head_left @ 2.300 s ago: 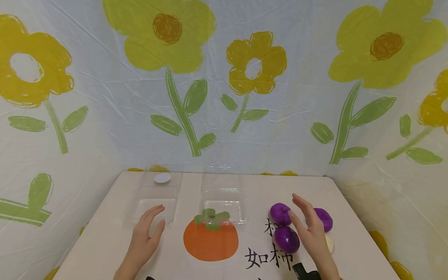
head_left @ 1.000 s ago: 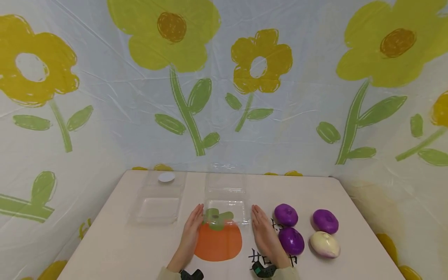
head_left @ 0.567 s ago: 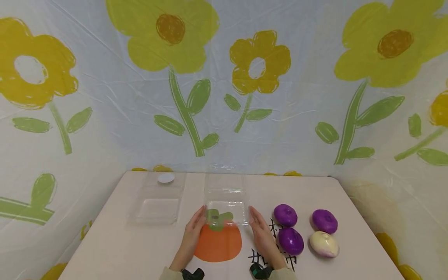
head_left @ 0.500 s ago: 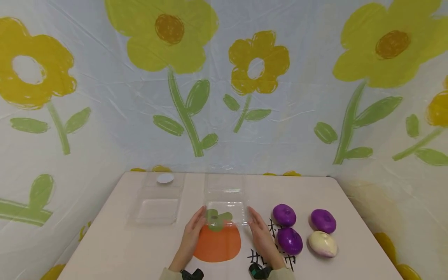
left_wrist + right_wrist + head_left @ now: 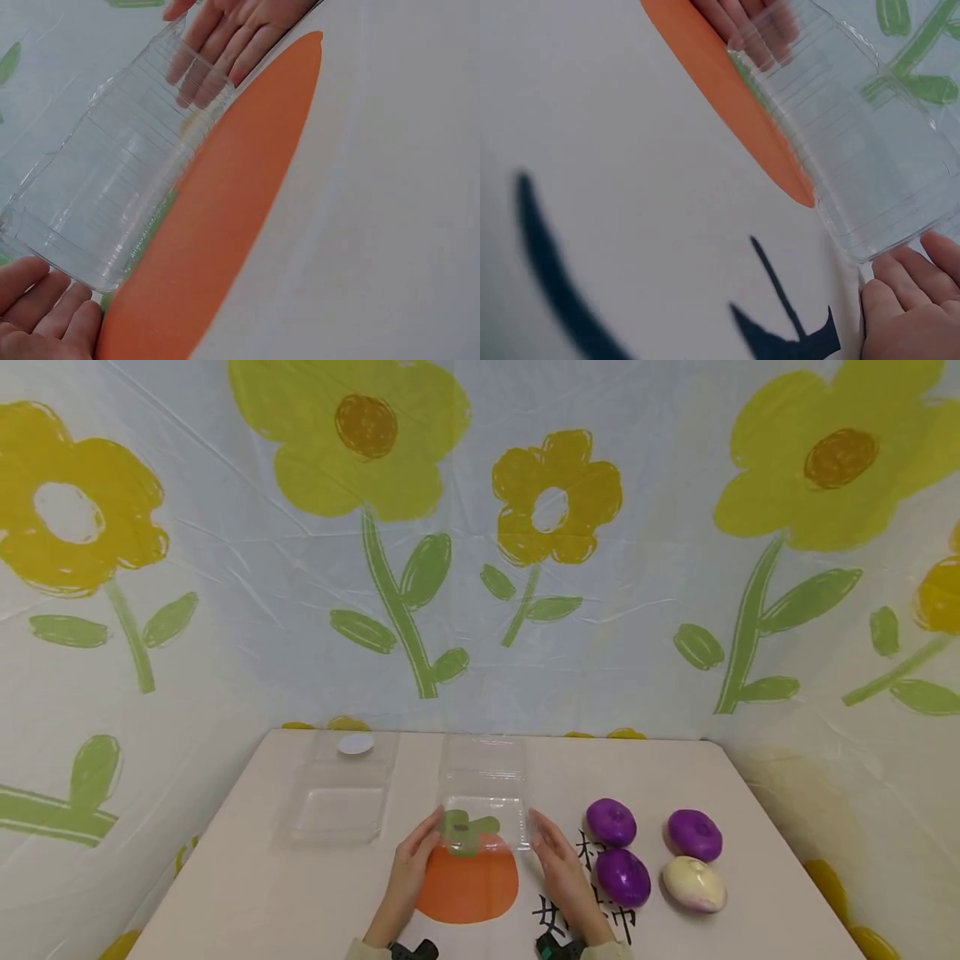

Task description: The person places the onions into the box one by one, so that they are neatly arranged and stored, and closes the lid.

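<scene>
A: We see a clear box (image 5: 483,802) standing on the desk (image 5: 247,893), its near edge over the green leaf of an orange fruit print (image 5: 467,885); its lid stands open at the back.

B: And we see both hands at it; the left hand (image 5: 408,877) lies flat along the box's left side, the right hand (image 5: 558,872) along its right side; fingers are straight and spread apart from each other, not curled round anything.

A: In the left wrist view the left fingers (image 5: 45,311) sit at the box's near corner (image 5: 97,202); the other hand's fingers show through the ribbed wall at the far end; whether they press the plastic or lie just beside it, we cannot tell.

B: The right wrist view agrees; the right fingers (image 5: 907,289) are at the corner of the box (image 5: 862,165), beside black lettering (image 5: 780,330) on the desk.

A: To the right we count three purple balls (image 5: 611,821) and one pale ball (image 5: 693,883), near the right hand but apart from it.

B: A second box (image 5: 337,802), also clear and open, lies to the left with a white disc (image 5: 356,743) in its lid; flowered sheeting (image 5: 480,543) hangs behind the desk.
</scene>
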A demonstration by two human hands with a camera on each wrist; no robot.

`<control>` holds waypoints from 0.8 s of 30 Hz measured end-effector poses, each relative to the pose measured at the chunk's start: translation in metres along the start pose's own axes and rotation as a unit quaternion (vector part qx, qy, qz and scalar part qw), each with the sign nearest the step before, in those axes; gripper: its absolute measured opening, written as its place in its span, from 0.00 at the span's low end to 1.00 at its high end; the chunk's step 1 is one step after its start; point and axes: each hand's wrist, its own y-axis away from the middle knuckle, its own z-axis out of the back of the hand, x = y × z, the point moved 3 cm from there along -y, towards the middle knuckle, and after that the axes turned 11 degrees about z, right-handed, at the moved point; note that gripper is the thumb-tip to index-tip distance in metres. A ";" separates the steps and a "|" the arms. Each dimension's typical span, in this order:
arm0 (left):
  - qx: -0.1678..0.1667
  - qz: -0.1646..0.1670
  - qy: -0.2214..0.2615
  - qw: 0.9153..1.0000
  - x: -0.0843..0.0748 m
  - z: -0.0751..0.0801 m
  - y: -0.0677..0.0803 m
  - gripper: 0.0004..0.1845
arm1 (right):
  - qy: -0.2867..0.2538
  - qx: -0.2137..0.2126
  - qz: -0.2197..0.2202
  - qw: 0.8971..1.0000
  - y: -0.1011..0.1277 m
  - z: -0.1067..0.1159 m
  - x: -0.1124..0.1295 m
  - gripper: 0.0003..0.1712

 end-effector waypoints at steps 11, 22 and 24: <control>-0.011 0.020 0.013 1.000 0.002 0.000 0.014 0.23 | 0.003 -0.015 -0.022 1.000 0.013 -0.002 0.000 0.33; -0.007 -0.012 0.002 1.000 -0.001 0.004 0.020 0.22 | 0.031 -0.022 -0.032 0.999 0.022 -0.005 -0.002 0.32; -0.002 -0.018 -0.003 1.000 -0.002 0.006 0.022 0.23 | 0.035 -0.024 -0.033 0.999 0.024 -0.005 0.000 0.32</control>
